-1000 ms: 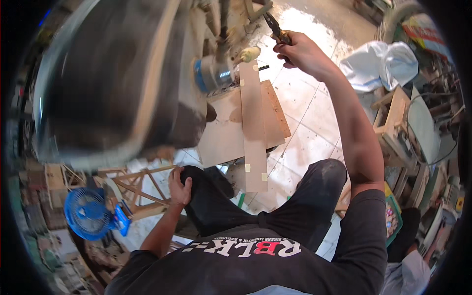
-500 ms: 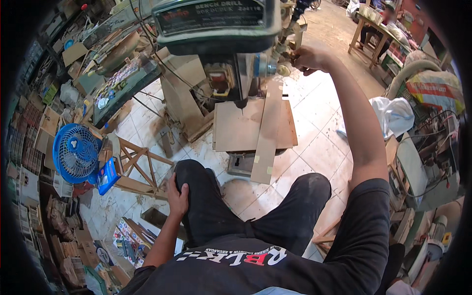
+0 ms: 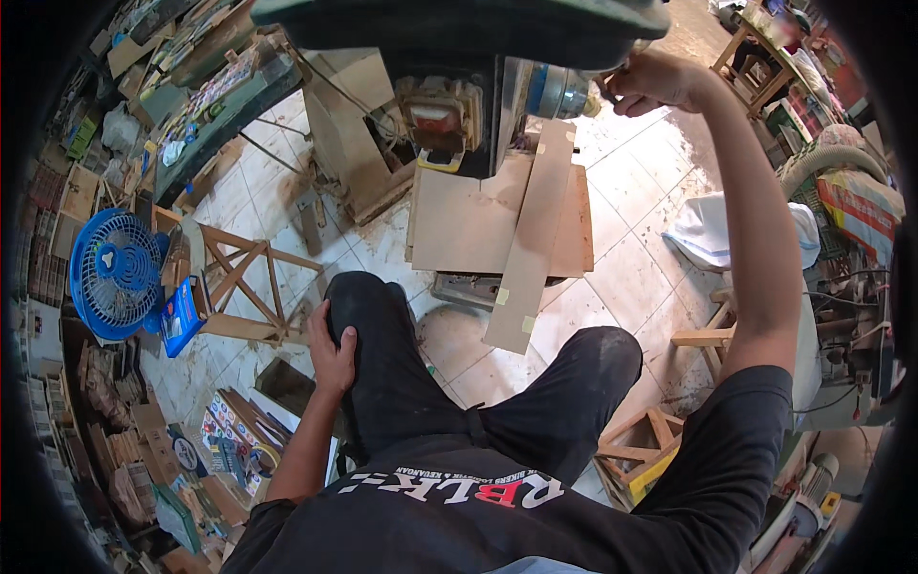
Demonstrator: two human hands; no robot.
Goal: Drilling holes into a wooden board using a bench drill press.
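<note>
My right hand (image 3: 650,84) is raised at the right side of a bench drill (image 3: 459,29), fingers curled beside its blue-and-silver cylindrical fitting (image 3: 559,91); what they hold is largely hidden. My left hand (image 3: 330,349) rests on my left thigh (image 3: 368,373), fingers apart. The drill has a dusty switch (image 3: 435,120) below its head. Under it lies a stack of boards (image 3: 459,220), with a long narrow board (image 3: 531,249) bearing small tape pieces laid across it and overhanging the near edge.
A blue fan (image 3: 113,268) and wooden frame (image 3: 239,287) stand left, below a cluttered bench (image 3: 220,124). At right are a white sack (image 3: 708,230), hose (image 3: 822,167) and wooden stands (image 3: 650,450). A person (image 3: 775,38) sits at a distant table (image 3: 741,48).
My head view has shifted, bringing the drill into focus. My right hand, seen with pliers a second ago, now sits against the drill's side with the pliers mostly hidden. My left hand stays on my thigh.
</note>
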